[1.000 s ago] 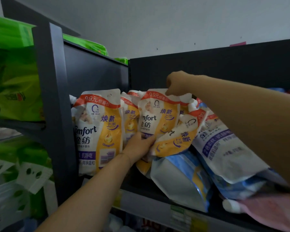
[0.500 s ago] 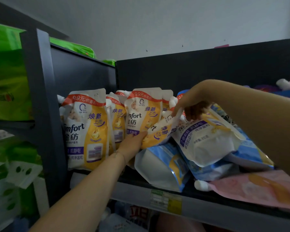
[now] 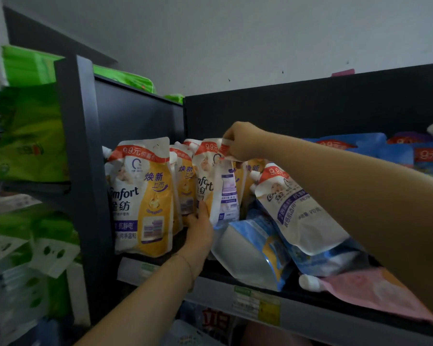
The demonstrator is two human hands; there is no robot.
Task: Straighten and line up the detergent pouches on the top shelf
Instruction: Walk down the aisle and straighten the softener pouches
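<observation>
On the dark top shelf (image 3: 323, 320), third in a row of standing packs, we find the white-and-yellow plastic detergent pouch with a red price band (image 3: 211, 186). It stands nearly upright, twisted so that part of its pale back panel faces us. The right hand (image 3: 243, 143) pinches its top edge between curled fingers and thumb. The left hand (image 3: 199, 229) grips its lower part with the thumb laid up the front; its other fingers go behind the pack, where we cannot see them.

To the left, a large white-and-yellow Comfort pouch (image 3: 140, 196) stands upright at the shelf's end, beside the dark metal post (image 3: 78, 171). A narrower pouch of the same print (image 3: 185, 181) stands between it and the held one.

To the right, a white pouch with purple lettering (image 3: 293, 211) leans with its capped top toward the held pack. It rests on a blue-and-silver pouch (image 3: 250, 248) that lies tipped over at the front edge. Further right, a pink pouch with a white cap (image 3: 375, 293) lies flat, and blue pouches with red bands (image 3: 395, 151) sit at the back.

A yellow-and-green price label (image 3: 258, 305) is stuck on the shelf's front rim. Beyond the post we see bright green packs (image 3: 30, 136) on the neighbouring rack.
</observation>
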